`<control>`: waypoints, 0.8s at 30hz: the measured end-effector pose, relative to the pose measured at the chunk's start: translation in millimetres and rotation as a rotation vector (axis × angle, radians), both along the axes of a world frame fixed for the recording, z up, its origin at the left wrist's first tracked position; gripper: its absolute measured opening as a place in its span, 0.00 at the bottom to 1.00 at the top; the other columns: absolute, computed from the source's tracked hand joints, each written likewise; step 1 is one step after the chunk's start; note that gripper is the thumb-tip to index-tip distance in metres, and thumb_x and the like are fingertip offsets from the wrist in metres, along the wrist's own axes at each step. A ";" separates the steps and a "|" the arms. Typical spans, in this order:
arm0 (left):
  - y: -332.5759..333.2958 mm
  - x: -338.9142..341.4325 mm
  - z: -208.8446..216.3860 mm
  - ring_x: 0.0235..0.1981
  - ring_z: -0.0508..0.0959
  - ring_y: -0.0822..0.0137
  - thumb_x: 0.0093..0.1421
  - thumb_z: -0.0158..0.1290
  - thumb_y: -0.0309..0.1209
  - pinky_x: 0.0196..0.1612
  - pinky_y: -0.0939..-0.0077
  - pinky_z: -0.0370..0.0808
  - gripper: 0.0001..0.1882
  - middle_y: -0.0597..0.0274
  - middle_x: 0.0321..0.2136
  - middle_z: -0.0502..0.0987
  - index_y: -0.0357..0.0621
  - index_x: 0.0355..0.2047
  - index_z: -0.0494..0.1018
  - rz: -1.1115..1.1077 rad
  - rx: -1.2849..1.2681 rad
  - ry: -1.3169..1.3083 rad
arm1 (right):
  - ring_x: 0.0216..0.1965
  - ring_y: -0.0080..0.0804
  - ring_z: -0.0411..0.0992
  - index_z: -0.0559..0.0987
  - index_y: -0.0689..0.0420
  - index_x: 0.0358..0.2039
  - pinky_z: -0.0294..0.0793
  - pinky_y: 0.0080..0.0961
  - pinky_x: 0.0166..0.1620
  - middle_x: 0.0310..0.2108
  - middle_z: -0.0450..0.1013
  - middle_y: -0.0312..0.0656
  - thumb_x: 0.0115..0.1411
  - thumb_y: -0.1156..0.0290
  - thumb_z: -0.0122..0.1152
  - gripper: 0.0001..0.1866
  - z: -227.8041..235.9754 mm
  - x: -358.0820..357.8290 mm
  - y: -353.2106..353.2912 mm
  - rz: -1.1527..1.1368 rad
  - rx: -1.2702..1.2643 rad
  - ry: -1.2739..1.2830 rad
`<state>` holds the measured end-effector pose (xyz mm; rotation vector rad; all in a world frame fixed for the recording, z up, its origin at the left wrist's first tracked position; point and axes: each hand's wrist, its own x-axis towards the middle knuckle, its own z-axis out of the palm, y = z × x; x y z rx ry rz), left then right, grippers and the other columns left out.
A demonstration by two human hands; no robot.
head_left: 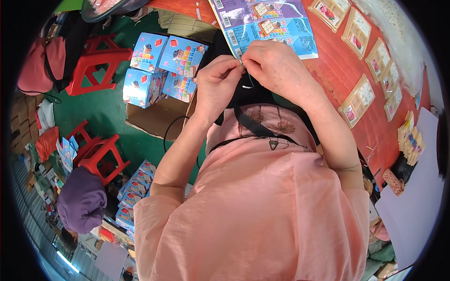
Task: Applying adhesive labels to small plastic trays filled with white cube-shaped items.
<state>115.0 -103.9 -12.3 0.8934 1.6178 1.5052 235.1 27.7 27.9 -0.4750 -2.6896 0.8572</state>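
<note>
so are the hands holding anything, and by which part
The left hand and right hand pinch close together by the lower-left corner of the printed sheet; whether they hold it or something small cannot be told.

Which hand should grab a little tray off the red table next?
Probably the right hand: it's nearer the trays on the red table. The left hand is farther away, toward the blue boxes. Both look busy pinching, though.
</note>
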 end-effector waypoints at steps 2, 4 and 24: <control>-1.3 -0.5 0.9 0.32 0.79 0.74 0.60 0.56 0.17 0.36 0.83 0.77 0.03 0.62 0.32 0.79 0.32 0.34 0.79 -0.010 0.001 0.048 | 0.29 0.45 0.75 0.78 0.62 0.27 0.73 0.36 0.32 0.28 0.75 0.46 0.56 0.76 0.59 0.04 1.7 1.0 2.8 0.000 -0.054 -0.011; -2.0 -0.7 3.2 0.35 0.79 0.72 0.61 0.55 0.16 0.40 0.81 0.77 0.05 0.60 0.36 0.79 0.30 0.37 0.79 -0.030 -0.016 -0.088 | 0.28 0.43 0.75 0.78 0.62 0.27 0.73 0.34 0.31 0.27 0.75 0.45 0.55 0.76 0.60 0.03 0.9 2.3 4.9 0.001 -0.108 -0.023; 16.7 2.7 13.4 0.24 0.79 0.69 0.66 0.55 0.31 0.26 0.79 0.74 0.11 0.55 0.28 0.80 0.32 0.35 0.78 0.142 -0.152 -0.442 | 0.28 0.30 0.73 0.77 0.63 0.31 0.73 0.26 0.33 0.26 0.74 0.41 0.58 0.74 0.59 0.05 -4.8 11.6 5.0 -0.385 -0.565 0.235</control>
